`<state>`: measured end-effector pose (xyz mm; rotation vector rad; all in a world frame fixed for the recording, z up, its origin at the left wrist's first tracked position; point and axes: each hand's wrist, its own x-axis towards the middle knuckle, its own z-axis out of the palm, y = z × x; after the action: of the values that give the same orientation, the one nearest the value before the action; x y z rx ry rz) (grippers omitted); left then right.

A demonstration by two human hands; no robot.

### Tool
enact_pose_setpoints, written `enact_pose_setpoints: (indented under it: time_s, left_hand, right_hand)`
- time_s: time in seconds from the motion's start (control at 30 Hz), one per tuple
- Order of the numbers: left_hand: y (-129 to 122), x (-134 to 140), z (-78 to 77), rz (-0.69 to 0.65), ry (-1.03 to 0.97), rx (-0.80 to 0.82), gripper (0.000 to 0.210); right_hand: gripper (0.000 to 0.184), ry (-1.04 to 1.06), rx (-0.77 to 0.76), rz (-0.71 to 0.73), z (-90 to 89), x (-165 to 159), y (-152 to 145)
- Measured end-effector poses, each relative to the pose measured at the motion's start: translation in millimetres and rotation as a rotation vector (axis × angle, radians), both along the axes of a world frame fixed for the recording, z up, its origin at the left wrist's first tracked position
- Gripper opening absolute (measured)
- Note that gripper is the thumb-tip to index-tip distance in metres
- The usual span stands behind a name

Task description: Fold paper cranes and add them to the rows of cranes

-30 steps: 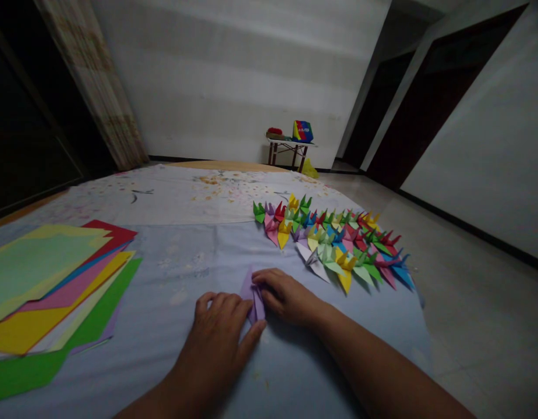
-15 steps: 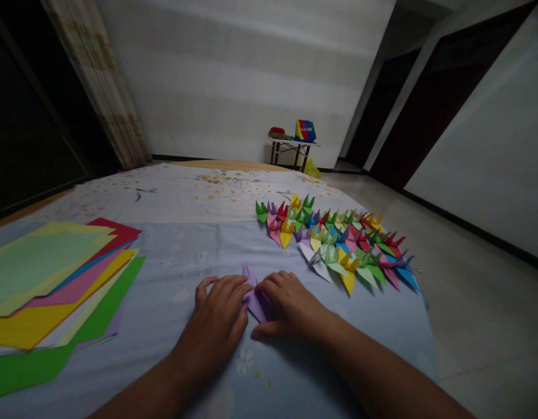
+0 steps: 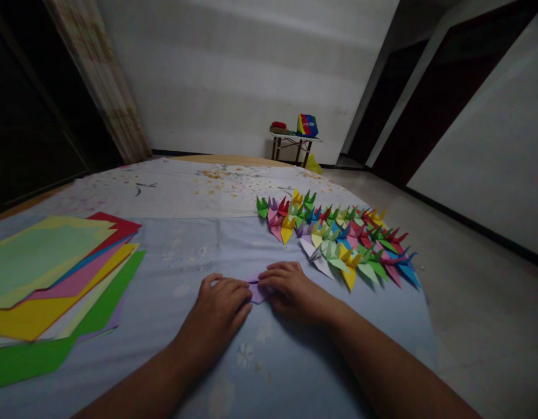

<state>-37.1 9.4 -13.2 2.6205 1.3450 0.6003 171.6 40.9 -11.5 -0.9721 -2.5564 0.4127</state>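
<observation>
A folded piece of purple origami paper (image 3: 259, 293) lies on the blue floral cloth (image 3: 199, 372), between my two hands. My left hand (image 3: 223, 305) grips its left edge with the fingers bent and pressed together. From the other side my right hand (image 3: 293, 291) holds the right part, its fingers lying over the paper's upper edge. Both hands cover much of the paper, so only its middle shows. Several folded paper cranes (image 3: 339, 247) in many colours stand in rows beyond my right hand.
At the left lies a fanned stack of coloured paper sheets (image 3: 42, 262). A white floral cloth (image 3: 173, 192) covers the far part of the table. By the wall, a small table (image 3: 293, 138) carries a colourful box (image 3: 307, 125) and a red item (image 3: 278, 124).
The purple paper has turned from lying lengthwise, pointing away, to lying crosswise. My right hand's fingers now reach over its top edge, and the left hand has shifted slightly.
</observation>
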Motion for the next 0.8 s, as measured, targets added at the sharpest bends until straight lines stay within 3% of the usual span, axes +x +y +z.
enact_pose_setpoints:
  time_s: [0.3, 0.8]
  left_hand:
    - [3.8, 1.4, -1.3, -0.008, -0.003, 0.021, 0.015]
    - [7.2, 2.2, -2.4, 0.016, 0.030, -0.019, 0.016]
  right_hand:
    - [0.019, -0.005, 0.027, -0.048, -2.0, -3.1, 3.3]
    - [0.021, -0.011, -0.012, -0.078, -6.8, -6.3, 3.6]
